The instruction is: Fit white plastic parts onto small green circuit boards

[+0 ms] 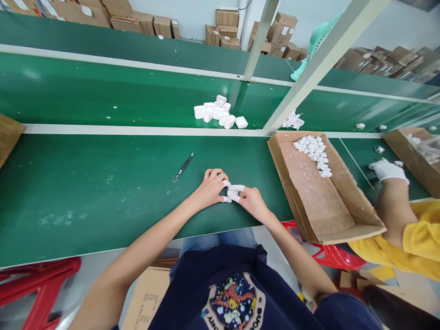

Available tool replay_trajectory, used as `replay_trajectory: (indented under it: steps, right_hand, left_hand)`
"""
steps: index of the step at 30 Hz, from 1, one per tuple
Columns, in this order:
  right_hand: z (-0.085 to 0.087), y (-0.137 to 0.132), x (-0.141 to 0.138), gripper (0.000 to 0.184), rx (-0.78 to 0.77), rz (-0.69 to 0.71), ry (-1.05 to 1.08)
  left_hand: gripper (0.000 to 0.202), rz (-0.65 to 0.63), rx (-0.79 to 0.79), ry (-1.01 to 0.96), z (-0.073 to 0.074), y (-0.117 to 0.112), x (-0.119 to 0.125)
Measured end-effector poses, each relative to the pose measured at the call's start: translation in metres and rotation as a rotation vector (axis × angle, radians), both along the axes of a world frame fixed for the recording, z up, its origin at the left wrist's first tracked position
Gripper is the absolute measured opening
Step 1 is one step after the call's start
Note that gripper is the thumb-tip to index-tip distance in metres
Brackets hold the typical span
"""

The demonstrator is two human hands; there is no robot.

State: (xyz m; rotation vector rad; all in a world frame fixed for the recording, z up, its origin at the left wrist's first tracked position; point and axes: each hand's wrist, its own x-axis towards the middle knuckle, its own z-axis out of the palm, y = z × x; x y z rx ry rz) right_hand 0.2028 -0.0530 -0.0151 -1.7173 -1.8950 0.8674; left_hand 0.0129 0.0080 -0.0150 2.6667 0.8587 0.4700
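Close to the front edge of the green table (144,192), my two hands meet, with white finger covers on several fingertips. My left hand (212,189) is closed, its thumb and forefinger curled toward the right hand. Its fingertips touch my right hand (252,201), whose fingers pinch together at the same spot. Whatever lies between them is small and mostly hidden among the white fingertips; I cannot make out its kind. Left of my hands lie dark tweezers (183,167), flat and slanted on the table.
A shallow cardboard box (330,206) with small white pieces (314,151) stands to the right. Rounded white cases (217,112) lie in a heap beyond the white rail (137,130). At the far right, a co-worker's gloved hand (388,170) is near another box. A slanted post (309,68) rises behind.
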Motion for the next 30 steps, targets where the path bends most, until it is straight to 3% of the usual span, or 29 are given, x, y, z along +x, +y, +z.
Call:
replay_trajectory:
  steps: [4,6,9,11,16,21,30]
  right_hand:
    - [-0.001,0.000,0.007,0.043,0.008,-0.018,0.163]
    - [-0.001,-0.003,0.013,0.052,0.030,-0.097,0.275]
    - [-0.001,-0.011,0.016,0.047,0.084,-0.238,0.377]
    - [-0.001,-0.017,0.010,0.044,0.054,-0.245,0.465]
    - [0.014,-0.027,-0.021,0.060,0.037,-0.220,0.760]
    - [0.033,-0.029,-0.035,0.069,0.142,-0.194,0.708]
    - [0.041,-0.035,-0.046,0.046,0.268,-0.237,0.680]
  left_hand:
    - [0.036,-0.003,-0.005,-0.011,0.003,-0.001,0.000]
    - [0.033,0.012,-0.009,-0.031,0.007,-0.003,0.001]
    - [0.028,0.072,-0.018,-0.101,0.013,-0.008,0.004]
    - [0.025,0.119,-0.020,-0.166,0.015,-0.012,0.007]
    - [0.028,0.152,0.116,-0.374,0.010,-0.018,0.010]
    - [0.032,0.102,0.325,-0.630,0.013,-0.019,0.003]
    - [0.034,0.078,0.449,-0.712,0.021,-0.019,-0.001]
